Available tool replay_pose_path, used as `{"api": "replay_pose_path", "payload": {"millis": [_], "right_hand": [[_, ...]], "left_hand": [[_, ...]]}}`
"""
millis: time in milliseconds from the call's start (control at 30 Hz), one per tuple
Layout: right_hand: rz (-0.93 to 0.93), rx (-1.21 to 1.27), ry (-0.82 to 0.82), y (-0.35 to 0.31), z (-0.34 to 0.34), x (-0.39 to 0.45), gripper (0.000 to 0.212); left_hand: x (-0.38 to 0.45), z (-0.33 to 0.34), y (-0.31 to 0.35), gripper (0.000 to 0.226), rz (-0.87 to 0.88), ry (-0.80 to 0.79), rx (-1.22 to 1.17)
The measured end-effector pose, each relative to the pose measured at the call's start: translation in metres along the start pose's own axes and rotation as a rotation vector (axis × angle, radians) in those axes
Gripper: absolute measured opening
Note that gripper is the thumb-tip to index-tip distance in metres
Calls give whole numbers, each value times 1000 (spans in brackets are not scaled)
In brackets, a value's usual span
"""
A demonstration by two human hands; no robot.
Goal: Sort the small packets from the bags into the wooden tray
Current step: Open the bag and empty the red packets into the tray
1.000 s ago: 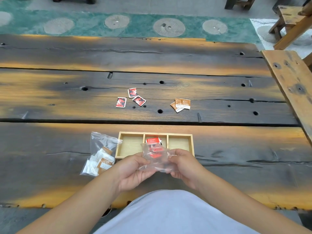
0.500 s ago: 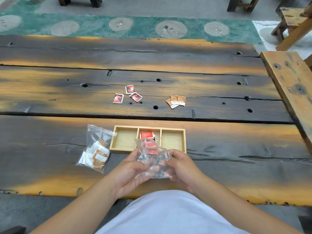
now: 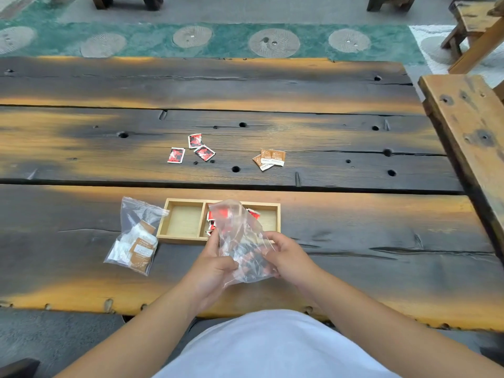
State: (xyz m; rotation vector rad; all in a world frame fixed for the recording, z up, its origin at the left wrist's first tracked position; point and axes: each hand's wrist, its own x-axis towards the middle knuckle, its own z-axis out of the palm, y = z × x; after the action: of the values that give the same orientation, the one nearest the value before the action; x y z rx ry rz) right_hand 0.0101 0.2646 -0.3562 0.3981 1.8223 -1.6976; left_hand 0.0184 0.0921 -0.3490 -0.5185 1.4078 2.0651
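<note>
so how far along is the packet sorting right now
Done: some red packets already lie in the wooden tray, middle compartment. In hand: left hand and right hand grip the clear bag of red packets. Left: the second bag is untouched, and the loose packets wait further back.

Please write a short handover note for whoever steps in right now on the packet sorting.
Left hand and right hand both grip the clear bag of red packets, held above the wooden tray's near edge.
The second bag, with brown and white packets, lies on the table left of the tray.
Done: some red packets lie in the middle compartment.
Left: the left compartment looks empty; the right one is partly hidden by the bag. Empty both bags. Three loose red packets and the loose brown packets lie farther back on the table.
</note>
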Motion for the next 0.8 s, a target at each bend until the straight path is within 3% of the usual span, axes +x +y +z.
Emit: {"api": "replay_pose_path", "payload": {"millis": [200,367,567,667,767,800], "right_hand": [[-9,5,-93,-6,-7,10,26],[-59,-13,-67,11,-25,4,29],[-56,-68,29,40,-55,0,43],[-13,-99,122,58,-71,-1,35],[27,-81,198,80,-84,-3,8],[39,-76,229,88,-90,-4,12]], "left_hand": [[8,-9,-2,84,1,31,-57],[30,-9,6,46,-66,105,-182],[73,25,17,40,-149,155,59],[96,47,12,36,-156,173,84],[114,66,9,36,-218,102,77],[120,74,9,36,-245,69,80]]}}
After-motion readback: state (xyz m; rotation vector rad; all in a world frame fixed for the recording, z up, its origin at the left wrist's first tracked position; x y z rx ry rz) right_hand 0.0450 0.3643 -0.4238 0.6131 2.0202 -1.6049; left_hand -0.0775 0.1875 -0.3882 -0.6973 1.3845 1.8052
